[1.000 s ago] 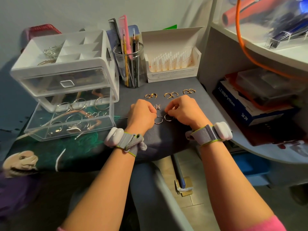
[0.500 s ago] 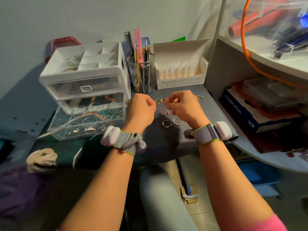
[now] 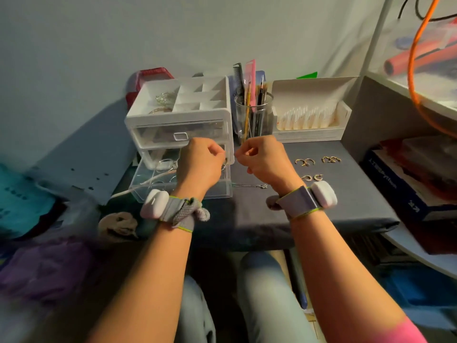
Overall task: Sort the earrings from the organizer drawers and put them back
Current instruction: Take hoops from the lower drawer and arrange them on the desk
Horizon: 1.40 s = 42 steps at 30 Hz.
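The left hand (image 3: 201,164) hangs over the open drawer (image 3: 217,191) of the organizer (image 3: 178,117), fingers curled, pinching what looks like a small hoop (image 3: 224,166). The right hand (image 3: 263,159), at its 3 o'clock and just apart, has thumb and forefinger closed on something fine, probably an earring, though it is too small to be sure. Sorted pairs (image 3: 304,162) lie on the mat (image 3: 346,201) at 3 o'clock of the right hand.

The step looks like returning matched pieces to the drawer. It is best done by lowering each piece close to the drawer floor before letting go, so it neither bounces nor tangles with the big hoops already inside, and by keeping the two together.

The organizer's body overhangs the drawer at 12 o'clock, so entry is from above at 6. The cup (image 3: 253,112) stands close at 12 of the right hand. A long pin (image 3: 249,186) lies under the gap between the wrists. The mat is open toward 4 o'clock, up to its edge.
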Motion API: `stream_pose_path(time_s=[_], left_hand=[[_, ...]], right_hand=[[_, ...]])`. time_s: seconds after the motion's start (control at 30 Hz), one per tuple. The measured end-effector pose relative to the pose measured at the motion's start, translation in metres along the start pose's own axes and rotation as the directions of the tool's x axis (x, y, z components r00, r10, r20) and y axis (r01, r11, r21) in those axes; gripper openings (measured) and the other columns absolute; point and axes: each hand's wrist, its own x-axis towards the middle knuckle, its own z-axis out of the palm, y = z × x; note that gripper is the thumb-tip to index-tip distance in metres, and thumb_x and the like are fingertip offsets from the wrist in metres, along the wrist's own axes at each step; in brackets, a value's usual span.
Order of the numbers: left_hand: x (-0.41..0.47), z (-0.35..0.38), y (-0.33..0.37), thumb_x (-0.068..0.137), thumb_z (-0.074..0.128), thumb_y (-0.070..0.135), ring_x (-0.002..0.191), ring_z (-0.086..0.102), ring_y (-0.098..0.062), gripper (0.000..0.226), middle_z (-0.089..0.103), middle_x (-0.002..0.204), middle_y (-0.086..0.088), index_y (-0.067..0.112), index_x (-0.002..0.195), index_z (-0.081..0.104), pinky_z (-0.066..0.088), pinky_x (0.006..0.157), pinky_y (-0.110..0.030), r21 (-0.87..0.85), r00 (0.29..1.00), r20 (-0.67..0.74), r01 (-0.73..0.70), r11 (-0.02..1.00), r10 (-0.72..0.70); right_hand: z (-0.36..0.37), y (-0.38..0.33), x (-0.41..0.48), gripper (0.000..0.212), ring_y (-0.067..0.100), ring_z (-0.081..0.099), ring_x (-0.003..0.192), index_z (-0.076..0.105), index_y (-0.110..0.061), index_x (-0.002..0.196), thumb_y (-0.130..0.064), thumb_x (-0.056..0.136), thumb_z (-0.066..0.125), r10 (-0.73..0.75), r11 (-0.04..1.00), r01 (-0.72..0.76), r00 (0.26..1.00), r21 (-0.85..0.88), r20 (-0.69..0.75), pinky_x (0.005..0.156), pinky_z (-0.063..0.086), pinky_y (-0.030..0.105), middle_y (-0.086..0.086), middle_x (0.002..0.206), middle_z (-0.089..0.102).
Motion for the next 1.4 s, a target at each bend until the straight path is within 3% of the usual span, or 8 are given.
stream_pose_path(time_s=[0.1, 0.33, 0.53, 0.87, 1.07, 1.17, 1.4], left_hand=[[0.004, -0.016, -0.013, 0.083, 0.060, 0.011, 0.074, 0.067, -0.027, 0.020, 0.068, 0.071, 0.000, 0.021, 0.068, 0.068, 0.058, 0.073, -0.039, 0.003, 1.000, -0.005, 0.024, 1.000, -0.024], [0.016, -0.039, -0.047, 0.082, 0.061, 0.010, 0.074, 0.067, -0.027, 0.022, 0.071, 0.074, -0.001, 0.021, 0.065, 0.068, 0.058, 0.072, -0.039, 0.004, 0.996, -0.049, 0.079, 0.997, -0.078], [0.026, -0.049, -0.074, 0.085, 0.061, 0.010, 0.066, 0.061, -0.024, 0.028, 0.066, 0.067, 0.001, 0.024, 0.060, 0.065, 0.054, 0.064, -0.032, 0.008, 0.993, -0.036, 0.112, 0.994, -0.112], [0.042, -0.055, -0.094, 0.088, 0.058, 0.007, 0.061, 0.057, -0.018, 0.023, 0.063, 0.068, 0.003, 0.016, 0.074, 0.072, 0.039, 0.050, -0.020, 0.020, 0.993, -0.022, 0.118, 0.993, -0.117], [0.055, -0.056, -0.104, 0.090, 0.058, 0.006, 0.078, 0.062, -0.027, 0.020, 0.071, 0.095, -0.010, 0.012, 0.091, 0.076, 0.048, 0.065, -0.030, 0.079, 0.991, -0.002, 0.133, 0.988, -0.134], [0.065, -0.056, -0.109, 0.090, 0.057, 0.007, 0.081, 0.062, -0.030, 0.021, 0.070, 0.102, -0.015, 0.011, 0.097, 0.076, 0.048, 0.065, -0.031, 0.143, 0.991, 0.001, 0.130, 0.981, -0.132], [0.080, -0.053, -0.113, 0.089, 0.055, -0.002, 0.096, 0.063, -0.036, 0.024, 0.064, 0.114, -0.019, 0.003, 0.107, 0.070, 0.051, 0.071, -0.036, 0.361, 0.984, 0.064, 0.132, 0.923, -0.165]], right_hand=[[0.016, -0.013, 0.004, 0.010, 0.018, 0.062, 0.069, 0.074, -0.013, 0.083, -0.010, 0.083, 0.064, -0.035, 0.999, 0.035, 0.999, -0.008, 0.018, 0.071, 0.055, 0.036, 0.005, 0.076, 0.070], [0.048, -0.034, 0.010, 0.011, 0.026, 0.066, 0.069, 0.073, -0.008, 0.081, -0.012, 0.084, 0.064, -0.073, 0.997, 0.073, 0.997, -0.018, 0.038, 0.073, 0.057, 0.043, 0.009, 0.074, 0.071], [0.069, -0.046, 0.015, 0.012, 0.021, 0.067, 0.062, 0.072, -0.008, 0.078, -0.006, 0.084, 0.062, -0.077, 0.995, 0.083, 0.992, -0.057, 0.098, 0.067, 0.056, 0.035, 0.009, 0.074, 0.071], [0.084, -0.047, 0.029, 0.014, 0.014, 0.061, 0.051, 0.072, -0.010, 0.078, -0.002, 0.084, 0.062, -0.053, 0.992, 0.068, 0.989, -0.107, 0.140, 0.053, 0.050, 0.018, 0.001, 0.063, 0.064], [0.100, -0.054, 0.044, 0.014, 0.024, 0.071, 0.072, 0.073, -0.010, 0.084, -0.004, 0.084, 0.061, -0.046, 0.973, 0.091, 0.976, -0.211, 0.211, 0.074, 0.059, 0.037, 0.008, 0.080, 0.072], [0.111, -0.057, 0.053, 0.015, 0.028, 0.070, 0.078, 0.073, -0.011, 0.083, -0.005, 0.083, 0.060, -0.049, 0.953, 0.119, 0.968, -0.278, 0.247, 0.078, 0.058, 0.042, 0.011, 0.084, 0.073], [0.135, -0.059, 0.075, 0.025, 0.035, 0.066, 0.090, 0.070, -0.007, 0.104, -0.009, 0.081, 0.060, 0.027, 0.859, 0.117, 0.962, -0.499, 0.273, 0.082, 0.056, 0.041, 0.016, 0.104, 0.070]])
